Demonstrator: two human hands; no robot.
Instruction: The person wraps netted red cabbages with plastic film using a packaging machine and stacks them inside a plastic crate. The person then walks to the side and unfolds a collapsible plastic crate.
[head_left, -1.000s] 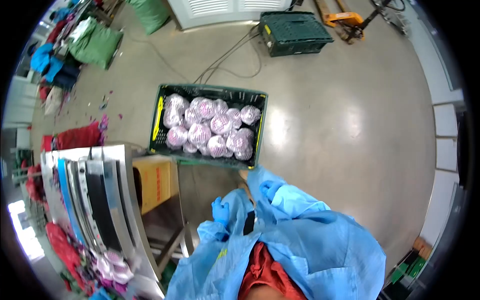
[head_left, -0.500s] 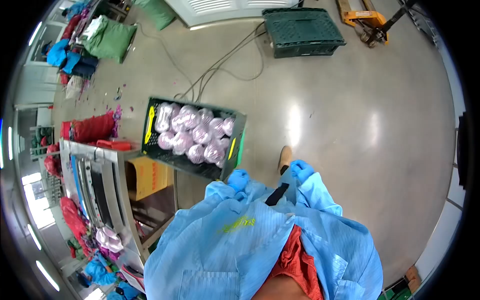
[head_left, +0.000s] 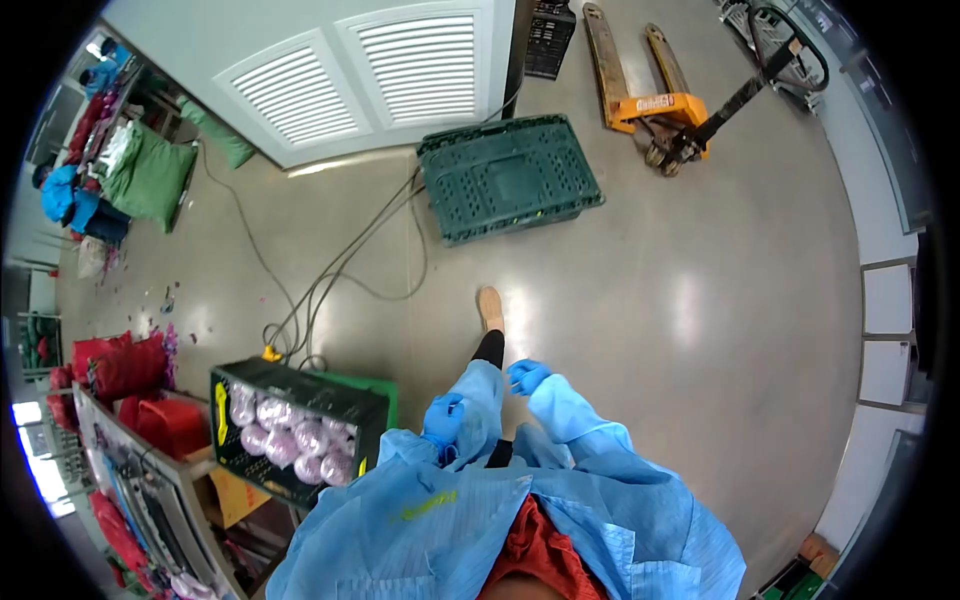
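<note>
My left hand [head_left: 443, 418], in a blue glove, hangs beside my thigh with curled fingers and nothing in it. Also gloved in blue, my right hand [head_left: 527, 376] is held in front of my body, its loosely bent fingers a little apart and holding nothing. Nearest my left hand, though not touched by it, is a dark green crate [head_left: 300, 375] holding several shiny, pale pink wrapped bundles [head_left: 283, 446]. One shoe [head_left: 490, 308] is stepping forward on the floor.
Ahead lies a green lidded crate [head_left: 510, 175] beside a white louvred panel [head_left: 300, 90]. An orange pallet jack [head_left: 670, 108] stands ahead right. Cables [head_left: 345, 262] cross the floor. At left are a metal worktable [head_left: 150, 470], red bags [head_left: 130, 365], a green sack [head_left: 150, 175] and a person [head_left: 70, 195].
I have moved forward: the lidded crate, louvred panel and pallet jack appear closer, and the filled crate has slipped down and left. My right hand has swung towards the middle.
</note>
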